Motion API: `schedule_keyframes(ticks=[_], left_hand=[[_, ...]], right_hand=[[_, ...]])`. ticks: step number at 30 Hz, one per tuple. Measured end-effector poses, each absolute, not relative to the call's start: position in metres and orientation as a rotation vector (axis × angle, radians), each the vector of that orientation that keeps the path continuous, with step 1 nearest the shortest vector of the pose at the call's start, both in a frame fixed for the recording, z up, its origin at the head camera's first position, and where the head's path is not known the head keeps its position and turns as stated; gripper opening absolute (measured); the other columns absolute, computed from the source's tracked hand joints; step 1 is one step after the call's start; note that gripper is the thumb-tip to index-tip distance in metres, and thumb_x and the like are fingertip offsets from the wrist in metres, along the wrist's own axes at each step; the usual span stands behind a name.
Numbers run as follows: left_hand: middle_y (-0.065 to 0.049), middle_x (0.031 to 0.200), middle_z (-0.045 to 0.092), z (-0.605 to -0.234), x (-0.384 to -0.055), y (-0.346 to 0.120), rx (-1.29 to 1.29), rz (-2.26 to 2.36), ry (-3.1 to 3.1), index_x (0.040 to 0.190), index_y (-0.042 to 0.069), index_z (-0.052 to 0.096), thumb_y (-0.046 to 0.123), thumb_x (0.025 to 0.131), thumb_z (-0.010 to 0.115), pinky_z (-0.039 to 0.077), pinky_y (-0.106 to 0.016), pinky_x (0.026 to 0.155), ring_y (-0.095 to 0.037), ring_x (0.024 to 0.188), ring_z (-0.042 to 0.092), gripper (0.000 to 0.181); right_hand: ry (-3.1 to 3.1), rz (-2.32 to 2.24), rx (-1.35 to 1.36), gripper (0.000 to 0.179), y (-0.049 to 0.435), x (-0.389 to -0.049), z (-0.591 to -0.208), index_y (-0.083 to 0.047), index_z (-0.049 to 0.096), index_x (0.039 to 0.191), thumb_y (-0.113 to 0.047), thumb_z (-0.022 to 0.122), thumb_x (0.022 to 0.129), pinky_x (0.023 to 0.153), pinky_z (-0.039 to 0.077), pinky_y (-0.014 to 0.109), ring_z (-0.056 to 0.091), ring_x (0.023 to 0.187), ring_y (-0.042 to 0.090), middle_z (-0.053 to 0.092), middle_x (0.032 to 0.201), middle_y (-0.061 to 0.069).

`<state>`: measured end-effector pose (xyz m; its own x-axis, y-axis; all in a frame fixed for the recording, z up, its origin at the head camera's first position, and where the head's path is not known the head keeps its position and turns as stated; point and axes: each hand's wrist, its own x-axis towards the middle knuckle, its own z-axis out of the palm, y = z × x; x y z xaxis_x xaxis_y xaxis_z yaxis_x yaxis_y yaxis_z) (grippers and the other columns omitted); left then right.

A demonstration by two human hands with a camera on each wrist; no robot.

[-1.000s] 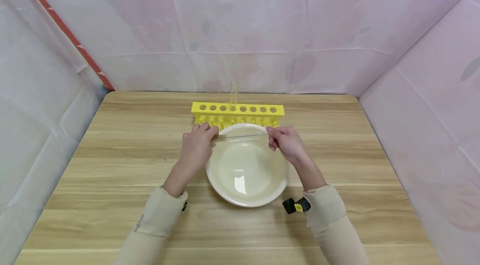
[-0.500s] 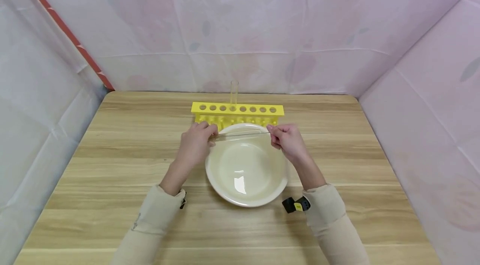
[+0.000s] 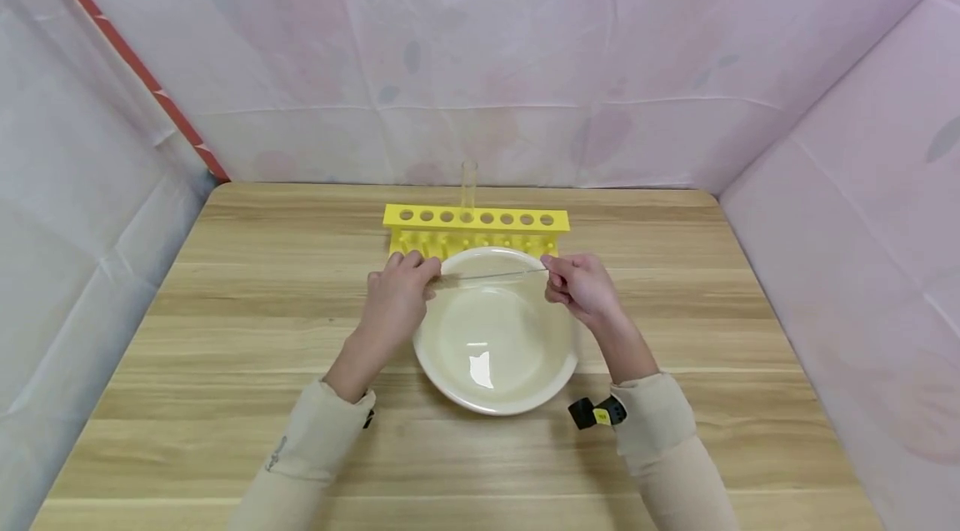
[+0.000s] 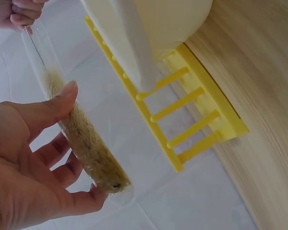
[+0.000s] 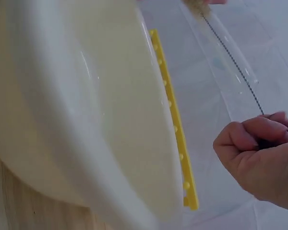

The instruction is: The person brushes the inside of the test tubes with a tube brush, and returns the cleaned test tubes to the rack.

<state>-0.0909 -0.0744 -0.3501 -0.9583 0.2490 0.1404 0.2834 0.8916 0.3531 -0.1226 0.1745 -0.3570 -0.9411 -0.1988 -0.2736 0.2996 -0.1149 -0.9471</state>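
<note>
My left hand (image 3: 396, 298) grips a clear glass test tube (image 4: 48, 45), thumb on one side and curled fingers on the other. Inside the tube lie the tan bristles of a test tube brush (image 4: 93, 148), reaching close to its rounded end. The brush's twisted wire (image 5: 233, 60) leaves the open mouth, and my right hand (image 3: 588, 289) holds its end in curled fingers. Tube and brush lie nearly level above the far rim of a cream-white basin (image 3: 495, 402). The brush's handle end is hidden in the right hand.
Behind the basin stands a yellow test tube rack (image 3: 480, 218) with a row of holes; the basin hides part of its front. Another clear test tube (image 3: 468, 185) stands upright in it. Patterned cloth (image 3: 480, 56) surrounds the wooden table (image 3: 225, 331).
Both hands have shifted slightly right over the last half second and dipped a little toward me. The tube and brush wire have tilted slightly. Basin and rack stay put.
</note>
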Motion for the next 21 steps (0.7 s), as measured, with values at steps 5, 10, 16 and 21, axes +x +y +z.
schedule_keyframes(ticks=[5, 10, 16, 21], left_hand=[[-0.001, 0.088, 0.057, -0.344, -0.094, -0.077, -0.45, -0.649, -3.031, 0.092, 0.015, 0.061, 0.007, 0.08, 0.069, 0.039, -0.037, 0.058, -0.022, 0.081, 0.047, 0.016], [0.0, 0.085, 0.057, -0.341, -0.097, -0.08, -0.502, -0.734, -3.051, 0.091, 0.013, 0.061, 0.007, 0.079, 0.07, 0.04, -0.036, 0.061, -0.021, 0.081, 0.047, 0.017], [0.0, 0.083, 0.056, -0.342, -0.097, -0.08, -0.493, -0.761, -3.065, 0.09, 0.013, 0.062, 0.007, 0.078, 0.07, 0.041, -0.035, 0.061, -0.021, 0.079, 0.046, 0.016], [-0.001, 0.085, 0.056, -0.345, -0.095, -0.078, -0.451, -0.655, -3.046, 0.09, 0.014, 0.061, 0.007, 0.079, 0.07, 0.038, -0.035, 0.058, -0.021, 0.08, 0.046, 0.016]], right_hand=[[2.345, -1.852, -0.154, 0.043, 0.181, -0.119, -0.358, 0.001, 0.046, 0.055, -0.014, 0.05, 0.094, 0.059, 0.037, 0.024, 0.038, 0.049, 0.016, 0.041, 0.052, 0.005], [2.574, -1.685, -0.309, 0.042, 0.187, -0.117, -0.358, 0.003, 0.048, 0.058, -0.018, 0.051, 0.094, 0.051, 0.031, 0.026, 0.033, 0.049, 0.016, 0.042, 0.054, 0.012], [2.58, -1.643, -0.304, 0.041, 0.186, -0.114, -0.354, 0.005, 0.047, 0.058, -0.014, 0.049, 0.095, 0.053, 0.031, 0.026, 0.034, 0.05, 0.016, 0.041, 0.054, 0.013], [2.203, -1.931, -0.04, 0.047, 0.183, -0.119, -0.356, -0.002, 0.038, 0.051, -0.012, 0.048, 0.095, 0.051, 0.031, 0.025, 0.031, 0.045, 0.014, 0.033, 0.049, 0.003]])
